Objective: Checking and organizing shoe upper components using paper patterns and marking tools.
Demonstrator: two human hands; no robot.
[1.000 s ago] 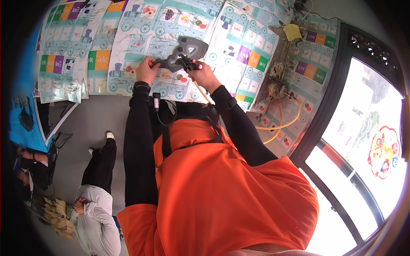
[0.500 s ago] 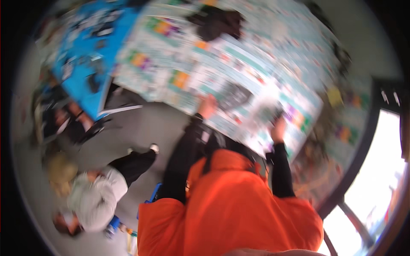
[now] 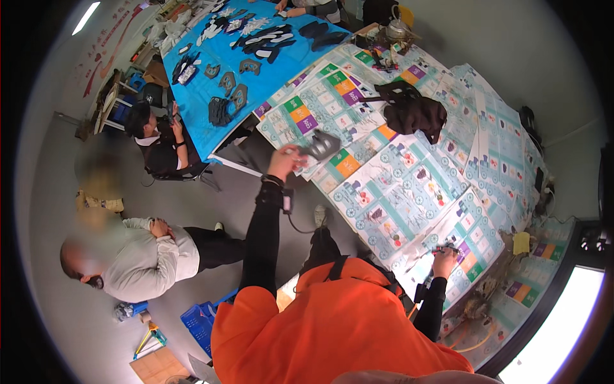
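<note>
My left hand (image 3: 286, 161) is stretched out over the left edge of the paper-covered table. Its fingers grip one end of a flat dark grey piece with cutouts (image 3: 322, 146), held at or just above the sheets. Over the near right part of the table, my right hand (image 3: 444, 261) is closed around a small, slim dark object with a bit of red (image 3: 441, 249), too small to name. Under it lie printed sheets (image 3: 409, 185) with coloured blocks. A dark brown crumpled bag or cloth (image 3: 416, 112) rests farther back.
A blue-covered table (image 3: 198, 121) stands at the far left, bearing grey pieces (image 3: 228, 105) and dark flat parts. One person (image 3: 163, 141) sits beside it; another in a pale top (image 3: 153, 256) is at left. A metal kettle (image 3: 396, 29) stands behind. Blue crates (image 3: 198, 326) lie below.
The view has turned and steadied, bringing more of the blue table in. The grey piece, earlier on the sheets between my hands, is now in my left hand, farther left. My right hand stays low over the paper.
</note>
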